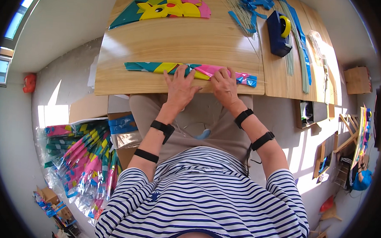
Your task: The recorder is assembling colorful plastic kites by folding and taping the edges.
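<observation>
A long, narrow folded kite (pixel 161 67) in green, yellow, pink and blue lies along the near edge of the wooden table. My left hand (pixel 181 88) rests on its middle with spread fingers, the thumb sticking out apart toward the right. Further right, my right hand (pixel 225 84) has its fingers curled over the pink part and closed on it; the fingertips are partly hidden. A thin rod or line pokes out past the kite's blue right end. Flat at the far left of the tabletop is a fan-shaped kite sheet (pixel 173 8) with a yellow cartoon figure.
A dark blue tape dispenser (pixel 279 36) with a yellow-rimmed roll stands at the back right of the table (pixel 155 42). Around it lie thin rods (pixel 290 59) and blue strips (pixel 255 3). Left of my legs is a heap of folded kites (pixel 80 157) in clear plastic.
</observation>
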`<state>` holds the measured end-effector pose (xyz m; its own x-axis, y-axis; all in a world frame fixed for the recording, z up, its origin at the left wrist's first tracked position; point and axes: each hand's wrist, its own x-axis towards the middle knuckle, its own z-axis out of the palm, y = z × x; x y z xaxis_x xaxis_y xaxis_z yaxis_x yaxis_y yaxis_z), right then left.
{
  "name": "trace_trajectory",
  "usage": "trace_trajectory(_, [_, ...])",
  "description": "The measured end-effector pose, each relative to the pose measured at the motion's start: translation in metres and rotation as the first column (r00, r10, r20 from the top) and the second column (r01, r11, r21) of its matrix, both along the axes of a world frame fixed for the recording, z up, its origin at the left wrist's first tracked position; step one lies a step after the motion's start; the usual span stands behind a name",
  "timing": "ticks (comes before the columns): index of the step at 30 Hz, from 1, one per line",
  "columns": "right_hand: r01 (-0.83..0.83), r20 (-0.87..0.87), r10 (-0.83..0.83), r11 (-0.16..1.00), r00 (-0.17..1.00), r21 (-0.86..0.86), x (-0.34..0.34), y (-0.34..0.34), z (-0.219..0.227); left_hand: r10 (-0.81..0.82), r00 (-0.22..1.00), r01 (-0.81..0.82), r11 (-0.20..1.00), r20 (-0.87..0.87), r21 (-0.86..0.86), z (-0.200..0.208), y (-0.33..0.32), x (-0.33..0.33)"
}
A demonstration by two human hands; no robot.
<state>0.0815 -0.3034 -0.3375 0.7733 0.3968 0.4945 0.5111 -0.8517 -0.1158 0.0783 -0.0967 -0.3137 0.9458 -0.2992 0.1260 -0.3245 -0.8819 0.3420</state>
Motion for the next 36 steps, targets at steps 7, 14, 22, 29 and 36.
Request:
trace_trajectory(7, [-0.002, -0.021, 0.002, 1.0, 1.0, 0.004, 0.0, 0.006, 0.002, -0.12, 0.986, 0.115, 0.992, 0.117, 0.05, -0.02, -0.005, 0.007])
trace_trajectory(14, [0.031, 0.056, -0.02, 0.981, 0.998, -0.191, 0.0, 0.005, 0.0, -0.098, 0.992, 0.101, 0.994, 0.08, -0.035, -0.012, -0.009, 0.015])
trace_trajectory(22, [0.064, -0.021, -0.067, 0.991, 0.998, -0.12, 0.015, 0.004, 0.008, -0.111, 0.983, 0.116, 0.993, 0.145, -0.029, -0.014, -0.013, 0.029])
trace_trajectory(29, [0.134, -0.483, -0.109, 0.991, 0.869, 0.018, 0.015, 0.01, 0.047, -0.246, 0.962, 0.258, 0.961, -0.12, 0.099, 0.015, 0.001, 0.048])
trace_trajectory(36, [-0.029, -0.82, 0.248, 0.962, 0.516, 0.272, 0.042, 0.012, 0.065, -0.355, 0.848, 0.401, 0.915, -0.393, 0.037, 0.037, 0.028, 0.062])
